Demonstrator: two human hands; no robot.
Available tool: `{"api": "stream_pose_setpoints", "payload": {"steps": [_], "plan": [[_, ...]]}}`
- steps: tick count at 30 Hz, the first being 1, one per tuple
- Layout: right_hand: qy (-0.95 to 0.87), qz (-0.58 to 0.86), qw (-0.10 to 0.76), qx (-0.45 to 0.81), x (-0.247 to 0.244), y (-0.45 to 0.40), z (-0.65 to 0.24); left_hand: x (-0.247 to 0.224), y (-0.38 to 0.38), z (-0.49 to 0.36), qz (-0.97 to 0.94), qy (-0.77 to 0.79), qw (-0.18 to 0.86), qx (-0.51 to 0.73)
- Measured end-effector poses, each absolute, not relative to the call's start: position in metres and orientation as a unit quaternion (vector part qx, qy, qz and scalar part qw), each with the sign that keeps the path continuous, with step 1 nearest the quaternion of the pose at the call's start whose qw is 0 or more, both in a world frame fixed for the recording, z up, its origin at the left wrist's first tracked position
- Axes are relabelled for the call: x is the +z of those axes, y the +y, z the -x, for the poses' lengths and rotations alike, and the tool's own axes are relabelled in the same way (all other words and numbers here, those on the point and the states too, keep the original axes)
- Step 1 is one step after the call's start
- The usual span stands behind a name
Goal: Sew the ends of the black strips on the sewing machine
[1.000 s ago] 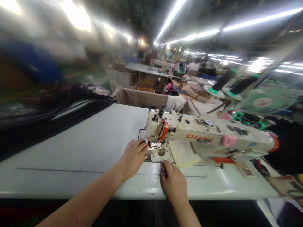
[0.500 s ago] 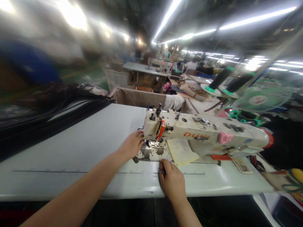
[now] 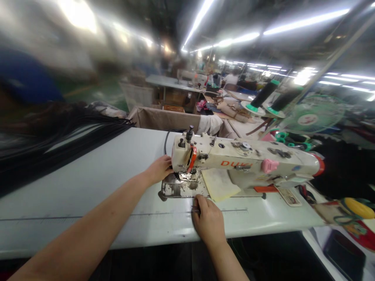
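My left hand (image 3: 160,168) is at the left side of the sewing machine's head (image 3: 181,154), its fingertips partly hidden behind it. A thin black strip (image 3: 166,143) curves up from those fingers and passes behind the head; the fingers look closed on it. Near the table's front, below the metal needle plate (image 3: 178,189), my right hand (image 3: 209,220) rests curled in a fist. A small dark slim tool (image 3: 195,210) pokes out of it to the left; its exact kind is unclear. Yellowish paper (image 3: 220,185) lies under the machine arm.
Long black strips (image 3: 73,152) lie in a bundle along the table's left side. A cloth-lined bin (image 3: 164,119) stands behind the table. Black thread cones (image 3: 265,95) and a green fan (image 3: 312,115) are at the right. A ruler scale (image 3: 152,214) runs along the front.
The view has shifted slightly, so the machine sits further left. The black strip now shows as a raised loop behind the machine head. My right hand keeps its place by the plate.
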State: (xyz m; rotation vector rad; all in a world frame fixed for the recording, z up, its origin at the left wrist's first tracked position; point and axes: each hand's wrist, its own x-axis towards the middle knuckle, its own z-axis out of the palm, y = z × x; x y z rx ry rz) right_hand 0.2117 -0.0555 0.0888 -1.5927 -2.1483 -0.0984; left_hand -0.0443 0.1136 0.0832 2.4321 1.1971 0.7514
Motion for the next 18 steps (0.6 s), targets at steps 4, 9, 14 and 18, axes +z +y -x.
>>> {"api": "stream_pose_setpoints", "payload": {"steps": [4,9,14,18], "plan": [[-0.781,0.579,0.233,-0.035,0.089,-0.056,-0.212,0.082,0.112,0.045,-0.847,0.423,0.165,0.276],[-0.781,0.579,0.234,-0.036,0.09,-0.057,-0.212,0.089,0.108,0.049,-0.842,0.436,0.163,0.272],[-0.781,0.577,0.236,-0.032,0.091,-0.057,-0.211,0.095,0.09,0.054,-0.827,0.469,0.17,0.26],[-0.781,0.579,0.233,-0.027,0.092,-0.056,-0.211,0.096,0.08,0.052,-0.811,0.489,0.186,0.261]]}}
